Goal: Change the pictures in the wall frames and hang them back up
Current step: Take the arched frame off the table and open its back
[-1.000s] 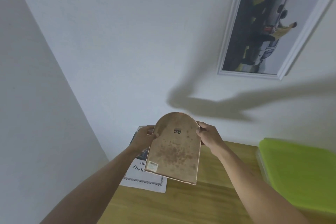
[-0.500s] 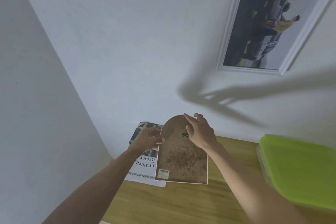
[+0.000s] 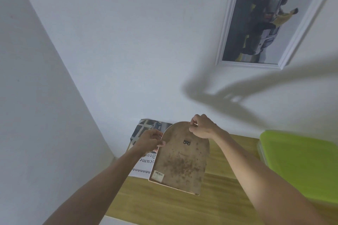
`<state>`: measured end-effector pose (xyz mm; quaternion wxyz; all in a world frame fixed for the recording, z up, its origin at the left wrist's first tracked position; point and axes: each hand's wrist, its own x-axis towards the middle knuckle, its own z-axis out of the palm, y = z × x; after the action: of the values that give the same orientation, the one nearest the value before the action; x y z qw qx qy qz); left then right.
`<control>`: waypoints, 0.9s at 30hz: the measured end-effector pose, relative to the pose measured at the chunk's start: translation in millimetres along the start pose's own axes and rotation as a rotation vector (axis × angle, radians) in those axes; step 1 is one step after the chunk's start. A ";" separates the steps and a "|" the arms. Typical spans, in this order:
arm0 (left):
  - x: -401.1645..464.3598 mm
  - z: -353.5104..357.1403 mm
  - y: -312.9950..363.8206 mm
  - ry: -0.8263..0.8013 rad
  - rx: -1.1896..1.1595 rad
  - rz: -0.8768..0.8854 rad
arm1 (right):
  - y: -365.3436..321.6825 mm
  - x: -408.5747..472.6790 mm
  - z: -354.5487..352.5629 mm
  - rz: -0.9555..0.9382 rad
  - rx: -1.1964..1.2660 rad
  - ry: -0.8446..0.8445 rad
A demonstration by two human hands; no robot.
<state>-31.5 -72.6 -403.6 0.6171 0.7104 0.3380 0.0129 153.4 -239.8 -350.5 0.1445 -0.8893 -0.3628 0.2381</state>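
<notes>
In the head view, the person is holding an arched frame (image 3: pixel 180 159) above the wooden worktop (image 3: pixel 164 206), back side facing the camera, with its stained brown backing board and a small black hanger (image 3: pixel 187 142) near the top. The left hand (image 3: pixel 149 141) is gripping the frame's left edge, thumb lying over the rim. The right hand (image 3: pixel 202 127) is pinching the top of the arch, fingers curled tightly on the edge, so both grips are narrow and holding the frame. Under the frame a printed sheet (image 3: pixel 144 162) with ornate lettering is lying on the worktop against the wall, and a lime-green box (image 3: pixel 301 162) is sitting to the right. A white-framed picture (image 3: pixel 265 16) is hanging on the wall, up and to the right.

The step in hand seems to be either opening the back of this frame or getting it ready for hanging; which one I cannot tell, since the front is hidden. If the board is coming off, the next move is calling for the right fingertips to be prying at the arch edge while the left hand is steadying the frame. If it is going up, the hanger needs lining up with a wall hook, which is not visible here
</notes>
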 end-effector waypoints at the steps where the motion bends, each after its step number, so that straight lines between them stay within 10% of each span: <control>1: 0.2 0.3 0.1 -0.008 0.009 0.000 | 2.0 -0.2 -2.4 -0.004 0.023 -0.018; 27: -3.3 15.5 -14.7 0.164 -0.261 -0.062 | 79.7 -38.8 59.6 0.330 1.003 0.093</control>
<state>-34.1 -87.6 -418.9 0.6748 0.6099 0.4043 0.0957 143.7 -317.9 -422.7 0.5287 -0.7659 -0.0528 0.3621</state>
